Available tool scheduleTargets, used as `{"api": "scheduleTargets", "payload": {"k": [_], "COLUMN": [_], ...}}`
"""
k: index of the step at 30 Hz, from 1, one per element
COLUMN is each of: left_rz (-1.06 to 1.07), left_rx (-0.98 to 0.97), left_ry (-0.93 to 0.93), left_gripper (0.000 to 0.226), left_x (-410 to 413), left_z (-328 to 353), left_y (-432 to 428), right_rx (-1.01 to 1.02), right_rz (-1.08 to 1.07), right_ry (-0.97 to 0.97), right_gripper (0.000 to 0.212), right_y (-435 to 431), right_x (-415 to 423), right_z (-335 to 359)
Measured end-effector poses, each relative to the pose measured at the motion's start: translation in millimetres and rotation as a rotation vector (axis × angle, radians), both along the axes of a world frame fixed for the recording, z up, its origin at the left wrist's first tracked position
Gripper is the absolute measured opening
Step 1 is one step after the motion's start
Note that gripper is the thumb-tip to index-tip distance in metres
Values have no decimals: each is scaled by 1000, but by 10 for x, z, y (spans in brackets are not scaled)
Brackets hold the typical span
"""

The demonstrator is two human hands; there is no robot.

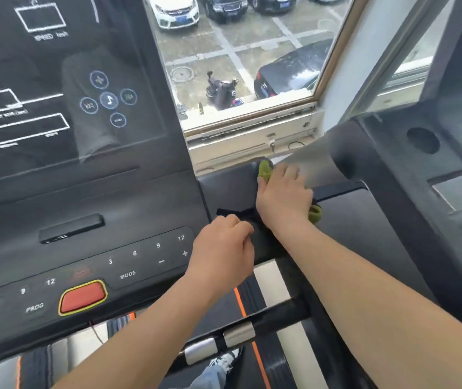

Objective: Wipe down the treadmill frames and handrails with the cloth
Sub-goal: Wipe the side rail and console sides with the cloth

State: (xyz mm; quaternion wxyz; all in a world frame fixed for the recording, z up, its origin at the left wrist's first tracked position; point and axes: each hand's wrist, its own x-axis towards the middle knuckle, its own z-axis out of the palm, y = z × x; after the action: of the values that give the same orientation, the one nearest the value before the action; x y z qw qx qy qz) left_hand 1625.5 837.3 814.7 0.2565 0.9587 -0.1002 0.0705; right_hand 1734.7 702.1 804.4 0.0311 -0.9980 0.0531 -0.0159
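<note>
Window (252, 115) ahead; outside, white car (175, 9), dark car (288, 71), black scooter (221, 89), manhole cover (182, 74).

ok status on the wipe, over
Right hand holds crumpled green cloth on black treadmill handrail. Left hand rests beside it. Nothing in the way.
</note>
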Motion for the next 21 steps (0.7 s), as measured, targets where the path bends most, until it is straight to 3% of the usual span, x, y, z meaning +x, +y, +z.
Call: {"api": "scheduleTargets", "payload": {"k": [4, 7, 9, 15, 21], "left_rz": [-72, -96, -94, -134, -236], "left_rx": [44, 26, 17, -111, -260], "left_ry": [8, 14, 15, 11, 135], "left_gripper": [18, 27, 21, 24, 22], "left_x": [-71, -138, -186, -397, -734], "left_z": [0, -37, -64, -66, -107], "left_y": [31, 98, 144, -1, -315], "right_rx": [42, 177, 254, 307, 130], "right_rz": [-12, -19, -2, -69, -81], "right_ry": [44, 75, 85, 50, -43], "right_gripper": [65, 64, 63, 57, 54], "right_y": [226, 179, 132, -224, -671], "right_x": [521, 708, 670, -150, -1440], "right_z": [2, -14, -11, -69, -155]}}
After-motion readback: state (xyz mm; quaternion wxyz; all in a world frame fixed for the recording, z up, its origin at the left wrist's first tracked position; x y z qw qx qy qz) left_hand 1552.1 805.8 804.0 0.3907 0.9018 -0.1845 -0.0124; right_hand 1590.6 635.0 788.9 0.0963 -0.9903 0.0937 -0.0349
